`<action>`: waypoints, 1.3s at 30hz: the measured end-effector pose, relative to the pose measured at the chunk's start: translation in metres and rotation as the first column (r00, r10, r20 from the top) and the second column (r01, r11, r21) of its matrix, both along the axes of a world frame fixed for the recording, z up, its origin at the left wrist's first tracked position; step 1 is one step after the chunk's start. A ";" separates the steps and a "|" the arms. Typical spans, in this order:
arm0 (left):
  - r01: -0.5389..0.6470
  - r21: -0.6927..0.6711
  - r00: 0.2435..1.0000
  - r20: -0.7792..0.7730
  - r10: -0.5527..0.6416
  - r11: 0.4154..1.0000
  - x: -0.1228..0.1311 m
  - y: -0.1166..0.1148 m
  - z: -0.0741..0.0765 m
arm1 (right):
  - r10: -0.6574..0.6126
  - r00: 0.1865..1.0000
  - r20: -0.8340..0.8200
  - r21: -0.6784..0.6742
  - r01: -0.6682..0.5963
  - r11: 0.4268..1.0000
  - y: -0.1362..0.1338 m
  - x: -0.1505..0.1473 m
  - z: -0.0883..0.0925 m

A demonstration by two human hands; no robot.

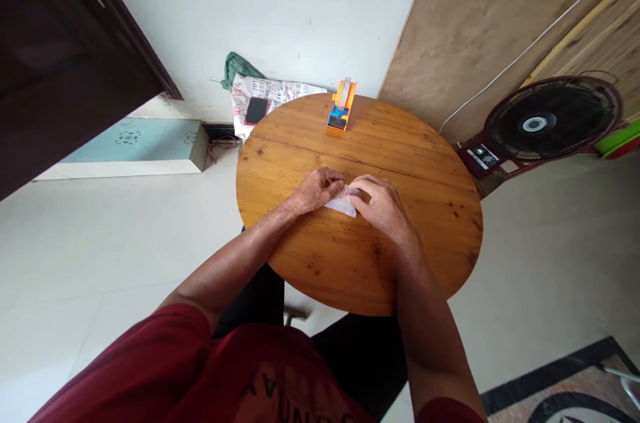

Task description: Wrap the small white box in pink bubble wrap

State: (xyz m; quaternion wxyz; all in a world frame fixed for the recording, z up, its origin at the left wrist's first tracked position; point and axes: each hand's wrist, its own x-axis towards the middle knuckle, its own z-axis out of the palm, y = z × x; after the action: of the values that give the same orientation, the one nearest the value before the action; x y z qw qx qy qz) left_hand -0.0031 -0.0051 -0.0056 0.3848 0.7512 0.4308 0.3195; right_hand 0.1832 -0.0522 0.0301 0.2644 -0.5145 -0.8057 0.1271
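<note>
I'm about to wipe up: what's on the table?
A tape dispenser; the left hand and right hand hold plastic there, hiding part of it and of the tabletop.

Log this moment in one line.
left hand: pinching plastic | right hand: pinching same plastic | tape dispenser: on table, far side | phone: on sack, past table's far left edge

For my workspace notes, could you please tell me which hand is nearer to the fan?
Right. The right hand is at the right of the plastic piece, towards the fan; the left hand is at its left, farther from the fan.
</note>
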 end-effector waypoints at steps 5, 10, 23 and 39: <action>0.043 0.044 0.999 0.004 -0.043 0.998 -0.001 0.001 -0.001 | -0.002 1.000 -0.004 0.030 0.002 1.000 0.001 0.000 -0.003; 0.026 0.012 1.000 0.015 -0.026 1.000 -0.001 0.001 -0.002 | 0.006 1.000 -0.023 0.018 -0.005 1.000 0.002 0.003 -0.003; -0.009 -0.037 1.000 0.006 0.009 0.999 0.000 0.000 0.000 | -0.009 1.000 -0.009 -0.040 0.008 0.999 0.002 0.002 -0.001; 0.002 -0.088 0.999 0.040 0.002 0.996 0.000 -0.002 0.003 | -0.011 1.000 -0.003 -0.103 0.011 0.995 -0.001 0.004 0.003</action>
State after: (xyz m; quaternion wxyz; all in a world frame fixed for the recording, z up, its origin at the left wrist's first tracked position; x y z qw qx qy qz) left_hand -0.0036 -0.0075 -0.0031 0.4259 0.7269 0.4366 0.3155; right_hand 0.1876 -0.0535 0.0332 0.2395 -0.5316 -0.7949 0.1680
